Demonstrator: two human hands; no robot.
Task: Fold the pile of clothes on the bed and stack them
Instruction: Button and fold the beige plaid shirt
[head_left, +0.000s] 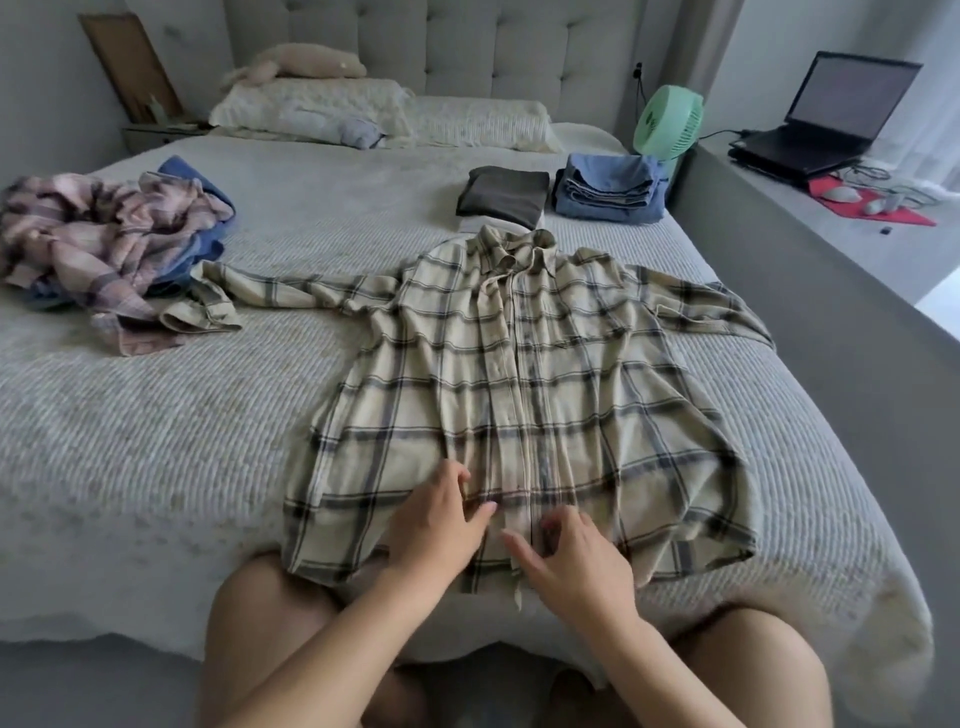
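A beige plaid shirt (519, 374) lies spread front-up on the bed (156, 441), collar away from me and sleeves stretched out to both sides. My left hand (441, 525) and my right hand (566, 556) sit close together at the shirt's bottom hem, on either side of the button strip. Fingers of both hands are curled into the fabric there, pinching it. An unfolded pile of pink plaid and blue clothes (104, 244) lies at the left. A folded dark garment (501, 195) and a folded blue stack (608, 192) sit beyond the collar.
Pillows (311, 111) and a soft toy (296, 65) lie at the headboard. A green fan (667, 122) stands at the bed's far right corner. A laptop (831, 119) sits on the ledge to the right. My knees press against the bed's near edge.
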